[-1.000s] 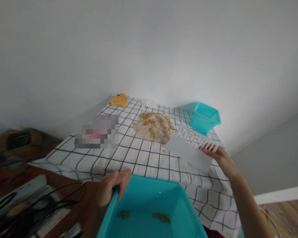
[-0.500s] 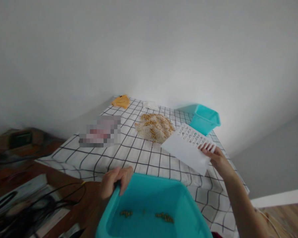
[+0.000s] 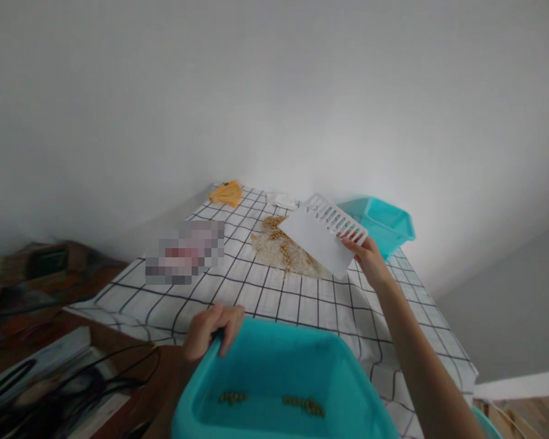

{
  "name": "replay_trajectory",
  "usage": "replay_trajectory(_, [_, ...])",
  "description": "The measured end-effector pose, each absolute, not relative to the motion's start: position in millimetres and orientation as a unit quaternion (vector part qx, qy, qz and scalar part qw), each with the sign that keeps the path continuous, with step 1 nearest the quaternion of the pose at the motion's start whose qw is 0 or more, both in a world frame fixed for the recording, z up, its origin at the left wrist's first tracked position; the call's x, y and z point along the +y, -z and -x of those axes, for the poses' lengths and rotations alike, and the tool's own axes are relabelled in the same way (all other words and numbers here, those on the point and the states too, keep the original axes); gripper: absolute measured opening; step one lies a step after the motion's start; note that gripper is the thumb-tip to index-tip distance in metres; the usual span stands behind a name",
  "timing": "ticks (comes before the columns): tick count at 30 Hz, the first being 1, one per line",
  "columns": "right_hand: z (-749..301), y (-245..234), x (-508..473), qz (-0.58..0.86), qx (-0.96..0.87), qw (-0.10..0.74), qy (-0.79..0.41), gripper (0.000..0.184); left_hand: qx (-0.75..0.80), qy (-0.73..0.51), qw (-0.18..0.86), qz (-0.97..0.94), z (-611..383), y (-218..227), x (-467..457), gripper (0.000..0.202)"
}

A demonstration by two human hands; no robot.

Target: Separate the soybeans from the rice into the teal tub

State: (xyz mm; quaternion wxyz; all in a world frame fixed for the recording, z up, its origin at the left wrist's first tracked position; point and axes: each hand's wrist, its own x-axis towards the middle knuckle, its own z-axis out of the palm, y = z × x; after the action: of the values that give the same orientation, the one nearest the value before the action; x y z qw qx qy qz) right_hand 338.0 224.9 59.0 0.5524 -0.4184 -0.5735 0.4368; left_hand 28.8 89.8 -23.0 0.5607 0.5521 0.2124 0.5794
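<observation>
My left hand (image 3: 215, 330) is wrapped round the rim of a turquoise plastic bin (image 3: 279, 347) close to me, with small clusters of yellowish beans (image 3: 304, 405) on its floor. Out over the table, my right hand (image 3: 359, 245) grips a white flat board (image 3: 318, 241) by its slotted edge. That board hovers tilted over a spread pile of pale grains (image 3: 274, 253) mixed with yellow beans (image 3: 285, 249), hiding the pile's right part. Whether the board touches the grains I cannot tell.
A second turquoise bin (image 3: 387, 222) stands at the back right. A yellow cloth (image 3: 227, 194), a white cloth (image 3: 281, 200) and a blurred-out item (image 3: 187, 251) lie on the checked tablecloth (image 3: 201, 299). Dark cables (image 3: 114, 372) and clutter are at lower left.
My right hand has carried the white board left and farther away, from beside the pile to above it. My left hand stays on the bin's rim.
</observation>
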Motion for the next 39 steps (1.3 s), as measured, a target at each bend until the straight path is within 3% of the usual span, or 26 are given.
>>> replay_trajectory(9, [-329,-38,222,0.385,-0.626,0.477,-0.483,0.028,0.257,-0.601,0.536,-0.535,-32,22,77,0.069])
replay_trajectory(17, [-319,-49,211,0.399,-0.734,0.358,-0.417,0.027,0.255,-0.560,0.544,-0.571,-23,19,73,0.066])
replay_trajectory(22, [-318,-48,215,0.457,-0.728,0.386,-0.336,0.031,0.269,-0.529,0.556,-0.582,-21,16,72,0.064])
replay_trajectory(39, [-321,-35,228,0.456,-0.633,0.530,-0.332,0.025,0.265,-0.560,0.562,-0.548,-28,13,70,0.064])
